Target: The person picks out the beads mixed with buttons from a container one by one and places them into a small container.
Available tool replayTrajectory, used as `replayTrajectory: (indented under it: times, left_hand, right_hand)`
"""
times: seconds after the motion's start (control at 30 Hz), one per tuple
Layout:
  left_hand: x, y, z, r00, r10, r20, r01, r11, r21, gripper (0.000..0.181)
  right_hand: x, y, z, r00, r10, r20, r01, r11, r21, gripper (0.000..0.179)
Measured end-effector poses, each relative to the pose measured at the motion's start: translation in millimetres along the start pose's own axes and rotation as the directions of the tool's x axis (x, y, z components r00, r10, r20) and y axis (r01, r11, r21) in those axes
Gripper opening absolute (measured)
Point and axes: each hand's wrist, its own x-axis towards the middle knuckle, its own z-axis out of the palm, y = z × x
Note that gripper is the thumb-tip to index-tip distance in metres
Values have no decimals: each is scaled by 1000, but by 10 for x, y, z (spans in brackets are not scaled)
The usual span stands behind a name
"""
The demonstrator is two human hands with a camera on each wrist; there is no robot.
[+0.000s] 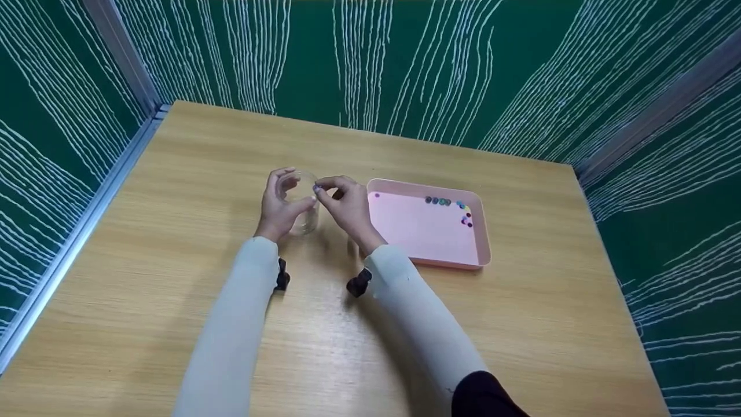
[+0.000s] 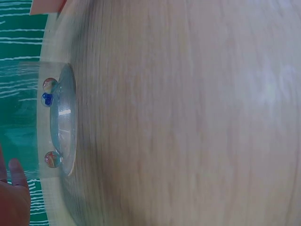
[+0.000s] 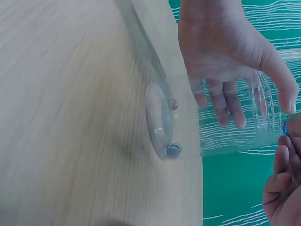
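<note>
A clear glass jar (image 1: 305, 217) stands upright on the table, its bottom showing in both wrist views. My left hand (image 1: 278, 202) holds it, with the thumb on the near side and the fingers curved round the far side. A few glass marbles lie inside at the bottom, among them a blue one (image 2: 46, 99) and a reddish one (image 2: 52, 159). At the jar's mouth, my right hand (image 1: 349, 208) pinches a small blue marble (image 3: 285, 126) between thumb and fingertips; most of it is hidden by the fingers.
To the right of the jar lies a shallow pink tray (image 1: 428, 240). Inside are a row of marbles (image 1: 438, 201) along its far wall, a cluster of small colourful pieces (image 1: 466, 219) at the right and a purple piece (image 1: 377, 196) at the left corner. Green, white-streaked panels surround the wooden table (image 1: 312, 347).
</note>
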Motion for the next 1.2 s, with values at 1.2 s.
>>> replayTrajectory:
  times: [1.2]
  left_hand:
    - [-3, -22, 13, 999, 43, -8, -44, 999, -33, 66]
  right_hand:
    - [14, 55, 117, 979, 201, -41, -183, 945, 272, 14]
